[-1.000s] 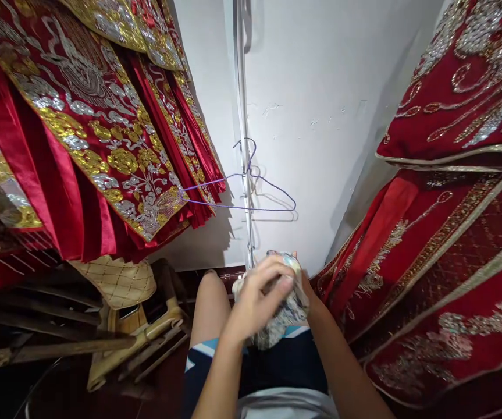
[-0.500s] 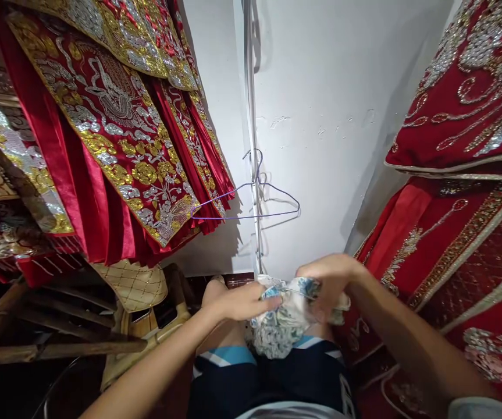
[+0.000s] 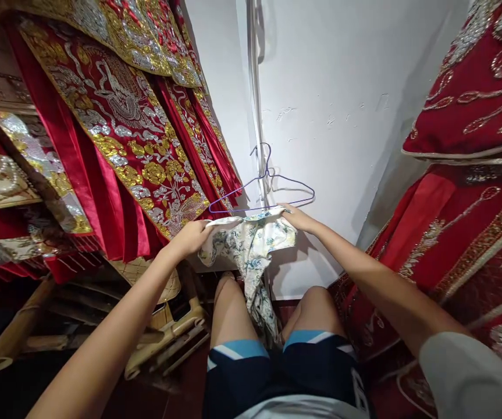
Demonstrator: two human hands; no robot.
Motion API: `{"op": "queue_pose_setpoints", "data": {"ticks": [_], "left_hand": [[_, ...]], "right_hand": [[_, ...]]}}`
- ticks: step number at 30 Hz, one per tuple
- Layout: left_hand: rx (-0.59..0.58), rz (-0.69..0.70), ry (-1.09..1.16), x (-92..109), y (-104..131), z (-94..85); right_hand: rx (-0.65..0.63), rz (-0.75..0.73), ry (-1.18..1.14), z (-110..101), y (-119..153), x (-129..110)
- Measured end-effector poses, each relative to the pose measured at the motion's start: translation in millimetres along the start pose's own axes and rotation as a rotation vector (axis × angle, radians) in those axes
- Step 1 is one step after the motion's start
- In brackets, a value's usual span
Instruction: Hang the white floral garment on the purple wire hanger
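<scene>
A white floral garment (image 3: 251,241) is stretched out between my hands, its lower part hanging in a twist between my knees. At its upper left edge, my left hand (image 3: 193,237) is closed on the cloth. My right hand (image 3: 293,218) pinches the upper right edge. Just above the garment, a purple wire hanger (image 3: 237,191) hangs by its hook from a pale strip on the wall. The garment's top edge lies close below the hanger's bottom bar; whether they touch I cannot tell.
Red costumes with gold and silver embroidery (image 3: 146,145) hang at the left. Beaded red garments (image 3: 451,215) hang on the right. A bamboo chair (image 3: 167,337) stands low at the left. White wall (image 3: 333,70) lies ahead.
The bunched garment has been lifted from my lap toward the hanger and spread out. Both hands moved up and apart, each holding an upper edge. The view has shifted slightly.
</scene>
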State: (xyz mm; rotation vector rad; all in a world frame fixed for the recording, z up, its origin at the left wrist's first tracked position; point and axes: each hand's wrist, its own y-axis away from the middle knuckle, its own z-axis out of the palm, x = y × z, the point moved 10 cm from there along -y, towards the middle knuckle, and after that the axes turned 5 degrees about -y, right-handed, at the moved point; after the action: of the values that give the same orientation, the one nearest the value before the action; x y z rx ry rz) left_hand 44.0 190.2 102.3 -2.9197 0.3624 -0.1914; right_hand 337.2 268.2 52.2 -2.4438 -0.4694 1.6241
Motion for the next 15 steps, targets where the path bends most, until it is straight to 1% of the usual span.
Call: {"op": "queue_pose_setpoints", "data": {"ticks": [2,4,6,7,8,11,13,15], "left_hand": [[0.065,-0.050,-0.016,-2.0,-7.4,-10.5],[0.130,-0.083,-0.023,-3.4,-14.0,-16.2],[0.167,-0.114,-0.021,-4.8,-19.9,-17.8],[0.173,-0.129,-0.016,-5.1,-22.5,-17.5],[0.176,-0.143,-0.012,-5.2,-24.7,-17.4],[0.201,-0.172,-0.017,-3.7,-26.2,-20.0],[0.238,-0.176,-0.022,-2.4,-22.6,-24.3],[0.292,-0.141,-0.011,1.8,-16.7,-30.2]], "right_hand": [[0.021,0.012,0.005,0.9,-6.4,6.9],[0.091,0.006,0.023,-9.2,-7.9,8.4],[0.149,-0.006,0.025,-19.5,-7.2,6.1],[0.138,0.003,0.015,-19.9,-7.2,5.6],[0.100,0.024,0.003,-16.6,-7.4,6.3],[-0.058,0.124,-0.011,2.2,-3.9,12.3],[-0.076,0.148,0.010,5.6,1.7,14.3],[-0.050,0.142,0.033,0.4,8.9,14.3]]}}
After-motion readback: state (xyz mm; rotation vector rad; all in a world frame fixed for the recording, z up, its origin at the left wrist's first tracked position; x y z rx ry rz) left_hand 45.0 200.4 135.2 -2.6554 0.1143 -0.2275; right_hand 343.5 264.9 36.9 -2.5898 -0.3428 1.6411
